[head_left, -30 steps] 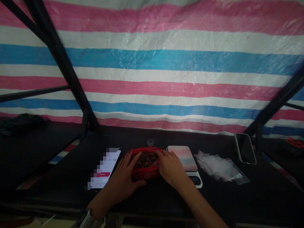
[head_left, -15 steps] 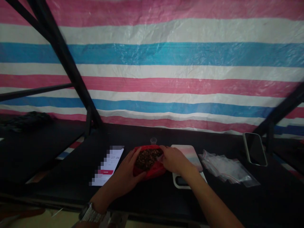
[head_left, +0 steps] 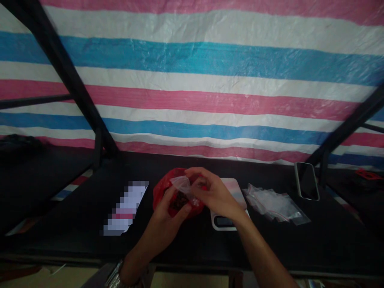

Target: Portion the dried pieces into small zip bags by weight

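Observation:
A red plastic bag (head_left: 159, 191) holding dark brown bits lies on the black table (head_left: 192, 236). Over it, my left hand (head_left: 168, 212) and my right hand (head_left: 210, 193) both pinch a small clear zip bag (head_left: 183, 185). My left fingers close on the zip bag's lower edge just above the dark contents. My right fingers curl round its upper right side. The red bag's right half is hidden behind my hands.
A small digital scale (head_left: 229, 204) stands just right of my hands. A pile of clear zip bags (head_left: 274, 204) lies further right, then a phone (head_left: 306, 181) leaning by a black post. A lit phone (head_left: 126, 207) lies at left. A striped tarp (head_left: 192, 88) hangs behind.
Both hands have left the red bag's rim and come together above it, now gripping a small clear zip bag that was not in them before. The view has tilted slightly.

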### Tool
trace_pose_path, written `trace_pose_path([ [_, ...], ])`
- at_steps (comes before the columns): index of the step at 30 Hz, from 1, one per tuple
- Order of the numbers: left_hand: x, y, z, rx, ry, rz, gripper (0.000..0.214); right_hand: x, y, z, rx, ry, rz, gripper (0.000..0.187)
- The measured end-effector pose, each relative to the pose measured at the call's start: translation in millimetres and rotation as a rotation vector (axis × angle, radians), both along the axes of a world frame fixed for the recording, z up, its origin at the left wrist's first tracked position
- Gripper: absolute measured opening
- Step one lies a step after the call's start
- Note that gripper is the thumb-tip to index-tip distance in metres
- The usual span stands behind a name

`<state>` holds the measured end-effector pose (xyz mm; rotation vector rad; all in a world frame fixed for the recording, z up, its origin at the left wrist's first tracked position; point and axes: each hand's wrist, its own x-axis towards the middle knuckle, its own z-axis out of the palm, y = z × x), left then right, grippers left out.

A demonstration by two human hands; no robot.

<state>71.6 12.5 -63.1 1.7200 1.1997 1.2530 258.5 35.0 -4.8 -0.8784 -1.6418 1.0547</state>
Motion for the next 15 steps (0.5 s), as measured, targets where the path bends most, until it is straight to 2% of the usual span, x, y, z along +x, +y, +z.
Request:
trace_pose_path([
  [4, 9, 6, 7.8, -0.177, -0.285, 0.060, 0.059, -31, -16, -8.6, 0.078, -0.125, 0.032, 0.042],
  [7, 2, 12, 14.9, -0.251, -0.394, 0.076, 0.063, -31, -17, -6.8, 0.124, -0.240, 0.005, 0.041],
  [10, -7, 15, 16.4, -0.221, -0.445, 0.176, 0.065, -20, 4, -1.3, 0.217, -0.308, -0.216, 0.030],
  [12, -10, 15, 16.5, -0.144, -0.413, 0.230, 0.062, -18, 28, 0.4, 0.249, -0.470, -0.367, 0.029],
  [15, -6, 12, 16.9, -0.080, -0.356, 0.182, 0.053, -29, 59, -3.8, 0.179, -0.798, -0.429, 0.030],
])
